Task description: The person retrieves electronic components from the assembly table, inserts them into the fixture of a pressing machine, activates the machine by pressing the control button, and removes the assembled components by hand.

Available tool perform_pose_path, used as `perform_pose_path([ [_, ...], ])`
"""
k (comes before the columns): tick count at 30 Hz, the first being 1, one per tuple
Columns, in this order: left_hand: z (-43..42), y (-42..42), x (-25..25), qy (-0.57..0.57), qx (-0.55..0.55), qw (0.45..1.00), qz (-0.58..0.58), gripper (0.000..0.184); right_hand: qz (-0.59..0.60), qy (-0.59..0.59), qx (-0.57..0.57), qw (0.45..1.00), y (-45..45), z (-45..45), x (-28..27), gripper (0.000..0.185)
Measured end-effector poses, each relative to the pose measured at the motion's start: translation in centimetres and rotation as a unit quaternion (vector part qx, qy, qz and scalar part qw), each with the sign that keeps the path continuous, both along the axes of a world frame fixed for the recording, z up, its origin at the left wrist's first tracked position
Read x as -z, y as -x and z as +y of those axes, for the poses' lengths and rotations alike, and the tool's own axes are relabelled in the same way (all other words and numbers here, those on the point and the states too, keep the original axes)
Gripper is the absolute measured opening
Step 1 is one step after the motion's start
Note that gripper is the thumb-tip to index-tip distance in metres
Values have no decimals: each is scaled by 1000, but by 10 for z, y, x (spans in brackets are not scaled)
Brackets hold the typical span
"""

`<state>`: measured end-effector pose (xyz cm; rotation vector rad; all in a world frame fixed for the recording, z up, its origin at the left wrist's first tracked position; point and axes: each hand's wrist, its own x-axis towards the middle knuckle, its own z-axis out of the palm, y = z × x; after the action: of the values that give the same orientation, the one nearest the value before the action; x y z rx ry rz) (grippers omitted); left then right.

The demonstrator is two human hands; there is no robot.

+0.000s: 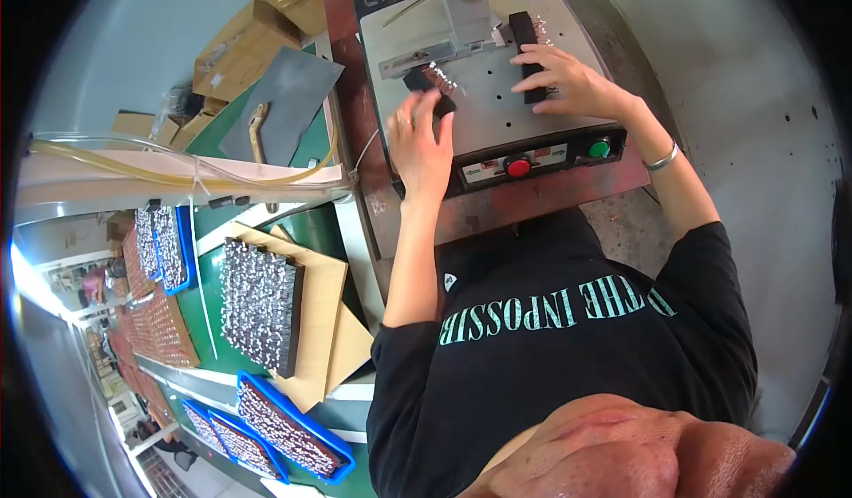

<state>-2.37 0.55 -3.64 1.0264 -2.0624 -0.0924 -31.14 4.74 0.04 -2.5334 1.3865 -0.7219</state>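
My left hand [422, 143] is at the front left of a machine's metal plate [484, 98]. Its thumb and fingers close round the near end of a short black strip [415, 80], which lies slanted with small white-tipped parts along its right side. Further right, my right hand [568, 81] lies over a longer black block [522, 29], fingers curled across to its left edge and thumb near its lower end. Similar small parts stick out on the block's right side. My fingers hide portions of both black pieces.
A metal fixture [466, 19] stands behind my hands. The front panel has red [518, 167] and green [600, 148] buttons. To the left are a pale beam [266, 178], a stack of filled black strips [257, 307], blue trays [342, 473] and cardboard boxes [244, 50].
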Motion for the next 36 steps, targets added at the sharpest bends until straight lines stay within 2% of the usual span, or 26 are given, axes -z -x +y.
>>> perform_pose_path([
  [1,-6,7,-5,30,-11,999,-24,38,-6,-1,0,1000,1,0,2,30],
  [4,-27,-4,9,-29,66,993,-92,47,17,21,27,999,-6,4,5,26],
  [8,-30,-32,-1,-73,135,981,-115,44,12,10,40,999,-12,8,5,21],
  [13,-42,-16,-18,-26,107,989,-101,51,19,40,53,998,-16,11,4,17],
  [16,-77,13,-17,-17,81,986,-145,49,-140,-25,75,987,-19,11,-4,18],
  [19,-115,41,-5,-28,91,978,-188,45,-125,-37,155,979,-6,7,-6,21],
  [20,-125,49,-3,-31,99,974,-201,45,-159,-29,190,968,-3,5,-6,21],
  [21,-138,55,2,-88,123,969,-197,44,-193,-21,224,955,0,3,-4,22],
  [24,-156,62,0,-198,191,945,-174,43,-240,-45,285,927,11,-12,2,24],
  [26,-154,63,5,-212,172,958,-93,37,-247,-80,304,917,3,-30,1,25],
  [28,-145,63,3,-227,142,964,9,34,-250,-76,276,925,-7,-60,14,27],
  [29,-138,57,0,-198,115,973,27,32,-250,-73,262,929,-12,-74,19,28],
  [31,-99,31,-20,-141,62,986,62,27,-185,-92,302,931,-31,-96,13,30],
  [32,-76,18,-27,-169,70,975,130,24,-153,-102,321,929,-36,-103,11,31],
  [33,-50,5,-34,-195,77,958,196,21,-60,-12,330,942,-36,-112,28,34],
  [34,-19,-11,-44,-239,79,947,201,18,-60,-2,316,947,-37,-113,33,32],
  [35,7,-25,-34,-309,71,919,234,18,-61,9,303,951,-35,-113,37,30],
  [36,34,-34,-32,-333,42,914,228,18,-61,21,290,955,-34,-113,38,28],
])
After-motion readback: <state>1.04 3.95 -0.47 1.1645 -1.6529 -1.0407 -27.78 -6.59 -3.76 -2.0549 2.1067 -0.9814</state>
